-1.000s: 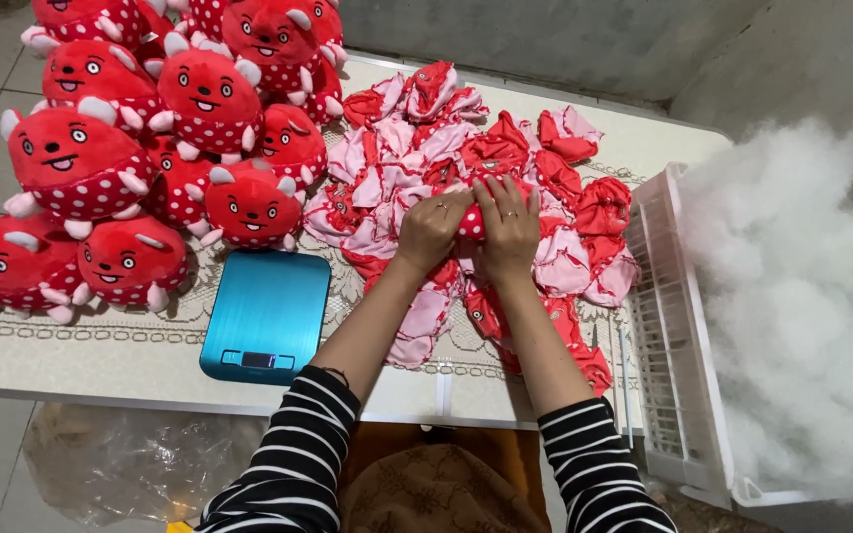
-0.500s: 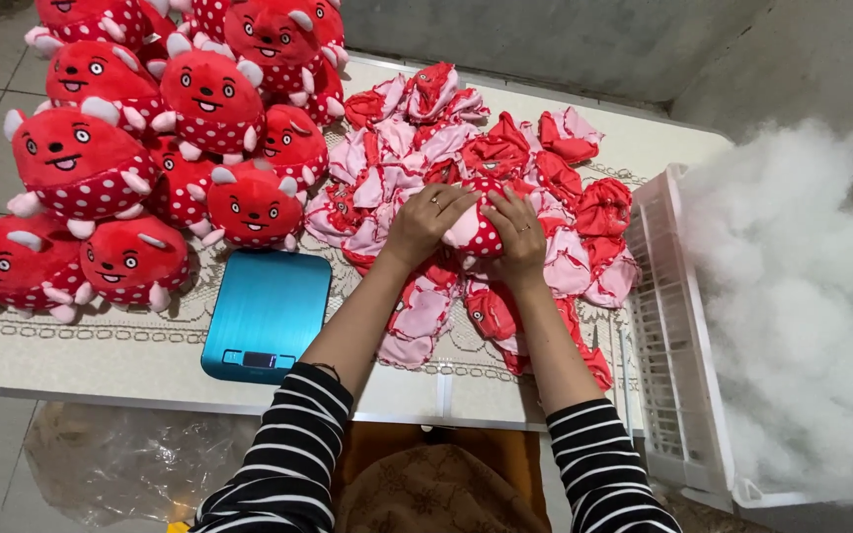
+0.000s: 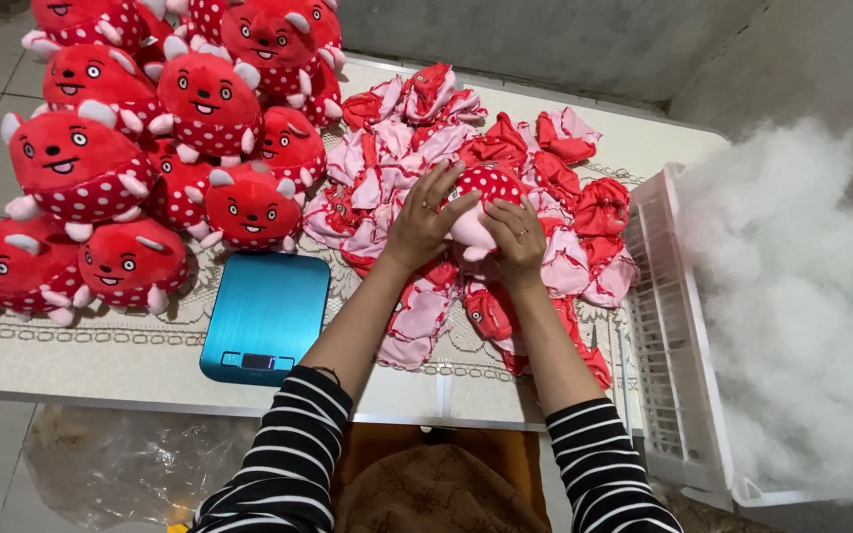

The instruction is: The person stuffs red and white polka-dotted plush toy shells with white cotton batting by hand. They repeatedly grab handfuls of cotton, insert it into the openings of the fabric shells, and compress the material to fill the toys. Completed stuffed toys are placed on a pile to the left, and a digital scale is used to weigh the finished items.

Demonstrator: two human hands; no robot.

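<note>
My left hand [image 3: 425,219] and my right hand [image 3: 517,242] together hold a part-stuffed red toy with white dots and a pink underside [image 3: 482,197], lifted just above a heap of flat unstuffed red and pink toy skins [image 3: 402,158]. The left fingers spread over its top left side. The right hand grips its lower right edge. Both arms wear black and white striped sleeves.
Several finished red stuffed toys [image 3: 76,168] are piled at the table's left. A blue kitchen scale [image 3: 267,316] lies near the front edge. A white plastic crate [image 3: 671,336] full of white stuffing fibre [image 3: 802,296] stands at the right. A clear plastic bag [image 3: 101,464] lies under the table.
Both hands have gathered one toy skin out of the heap and raised it a little; it now looks rounder and shows its dotted red top.
</note>
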